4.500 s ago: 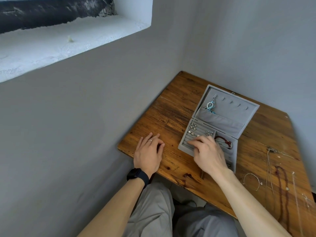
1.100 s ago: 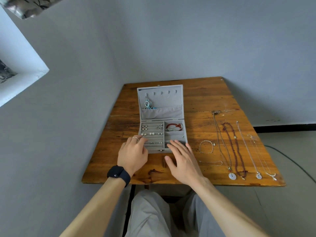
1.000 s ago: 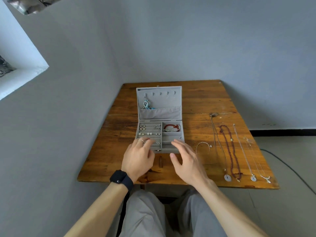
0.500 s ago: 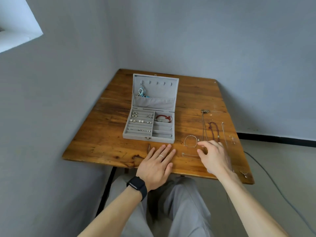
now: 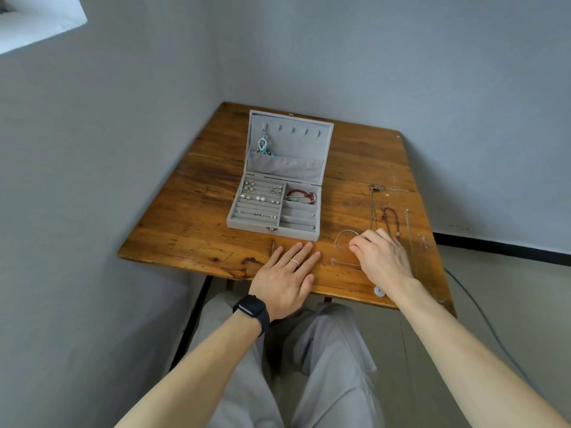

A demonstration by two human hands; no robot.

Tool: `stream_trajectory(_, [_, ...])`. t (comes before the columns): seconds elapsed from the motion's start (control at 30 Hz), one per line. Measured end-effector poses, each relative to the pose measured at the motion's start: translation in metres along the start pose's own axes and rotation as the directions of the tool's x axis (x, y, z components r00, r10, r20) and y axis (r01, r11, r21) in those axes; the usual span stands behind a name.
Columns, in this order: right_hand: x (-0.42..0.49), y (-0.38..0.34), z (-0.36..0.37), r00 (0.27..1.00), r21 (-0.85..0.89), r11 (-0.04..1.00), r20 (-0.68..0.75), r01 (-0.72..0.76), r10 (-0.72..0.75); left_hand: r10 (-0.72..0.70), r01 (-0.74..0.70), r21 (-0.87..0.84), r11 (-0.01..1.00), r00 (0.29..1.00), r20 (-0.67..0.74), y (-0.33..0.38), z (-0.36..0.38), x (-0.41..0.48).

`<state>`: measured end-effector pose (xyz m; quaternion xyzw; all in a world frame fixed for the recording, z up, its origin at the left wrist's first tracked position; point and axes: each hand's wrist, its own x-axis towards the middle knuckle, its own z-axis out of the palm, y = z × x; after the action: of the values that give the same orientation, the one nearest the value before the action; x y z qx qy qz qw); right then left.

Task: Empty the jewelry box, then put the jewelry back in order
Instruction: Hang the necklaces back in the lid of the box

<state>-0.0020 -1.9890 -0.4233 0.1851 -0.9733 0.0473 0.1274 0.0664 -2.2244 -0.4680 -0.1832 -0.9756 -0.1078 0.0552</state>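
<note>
Reaching beside the thin silver bangle, just right of the open grey jewelry box, the right hand curls its fingers; whether they pinch it I cannot tell. Best to lift the bangle clear of the fine chain. The left hand rests flat, fingers straight.

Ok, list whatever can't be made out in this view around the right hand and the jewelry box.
Head view, all four:
Whether the right hand pinches anything: its own curled fingers hide the tips.
Lower lengths of the necklaces: hidden under that hand.
What the small pieces in the jewelry box slots are: too small.
Lower end of the turquoise piece: hidden in the lid pocket.
</note>
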Motion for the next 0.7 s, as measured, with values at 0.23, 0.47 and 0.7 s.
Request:
stream_trajectory(0.23, [0.006,-0.006,-0.002,0.992,0.12,0.99,0.108,-0.076,0.063,-0.005,0.005,-0.01,1.0,1.0,0.013,0.001,-0.002,0.001])
stream_trajectory(0.47, [-0.013,-0.007,-0.024,0.864,0.737,0.542,0.112,-0.403,0.49,-0.009,0.011,-0.055,0.998,0.999,0.039,0.006,-0.012,0.009])
stream_trajectory(0.7, [-0.069,-0.006,-0.055,0.731,0.917,0.167,0.169,-0.363,0.661,0.162,-0.162,-0.005,0.987,0.987,0.011,0.035,-0.024,0.036])
